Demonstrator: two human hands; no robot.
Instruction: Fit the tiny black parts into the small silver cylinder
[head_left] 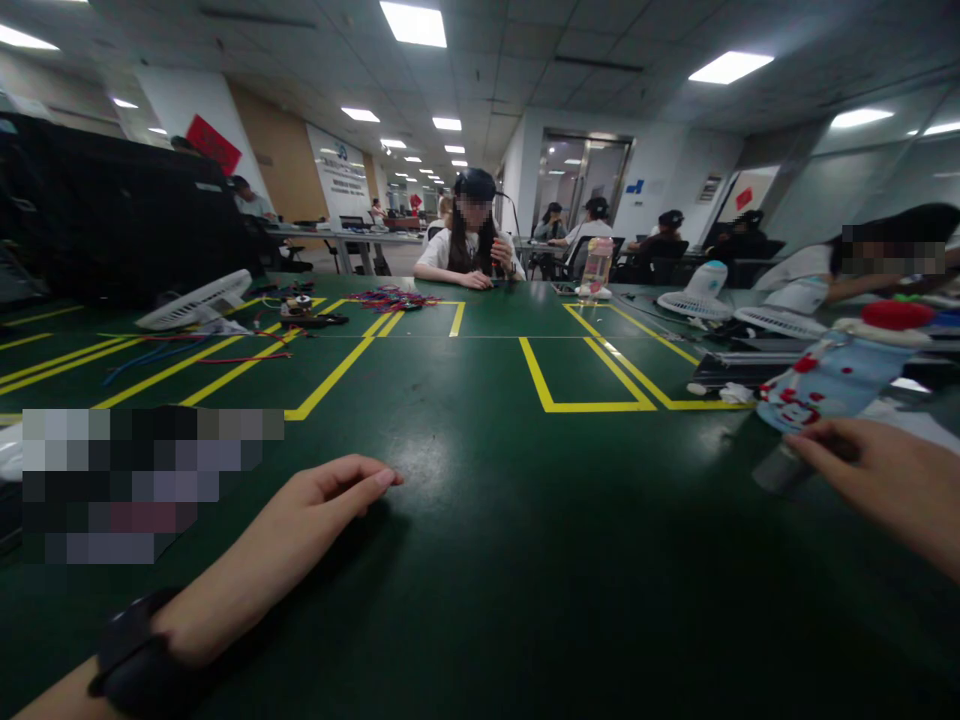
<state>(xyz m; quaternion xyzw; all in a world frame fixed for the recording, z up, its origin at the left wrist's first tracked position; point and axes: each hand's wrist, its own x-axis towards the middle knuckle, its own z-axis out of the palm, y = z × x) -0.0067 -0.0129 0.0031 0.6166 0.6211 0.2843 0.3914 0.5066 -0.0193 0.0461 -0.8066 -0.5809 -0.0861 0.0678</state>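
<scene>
My left hand [319, 520] rests flat on the dark green table [480, 560], fingers together and pointing right, with nothing in it. A black wristband [139, 655] sits on that arm. At the right edge my right hand [881, 480] wraps around the lower end of a light blue bottle [832, 385] printed with red and white figures and topped by a red cap. The bottle leans to the right above the table.
Yellow tape lines [577, 405] mark boxes on the table. A white fan part [195, 300] and loose red and blue wires [390, 298] lie at the far left. More white fans [701, 295] stand at the far right. A person sits opposite, another at the right.
</scene>
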